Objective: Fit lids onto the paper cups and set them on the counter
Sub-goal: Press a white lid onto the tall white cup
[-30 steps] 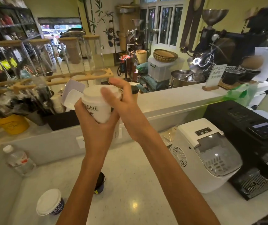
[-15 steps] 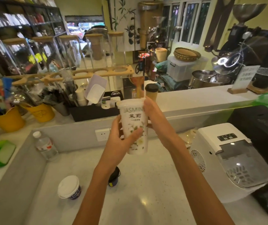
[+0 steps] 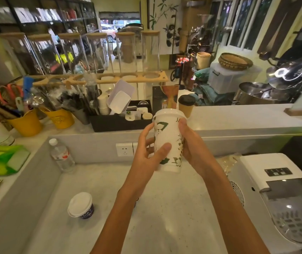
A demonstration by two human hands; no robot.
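Observation:
A tall white paper cup (image 3: 167,143) printed with green leaves and capped with a white lid is held upright in the air, above the lower counter (image 3: 164,208). My left hand (image 3: 147,149) wraps its left side with the thumb across the front. My right hand (image 3: 192,145) grips its right side near the rim. A short dark blue cup with a white lid (image 3: 80,205) stands on the lower counter at the left. A brown cup with a black lid (image 3: 186,105) stands on the raised counter (image 3: 238,118) just behind the held cup.
A white ice machine (image 3: 278,191) fills the right side of the lower counter. A water bottle (image 3: 61,155) stands at the back left corner. A black organiser tray (image 3: 117,121), yellow utensil buckets (image 3: 60,117) and a wooden rack of glass jars (image 3: 109,77) crowd the raised counter's left half.
The cup has come down from head height and been turned, so the leaf print now faces me. My right hand has moved from pressing on the lid to gripping the side.

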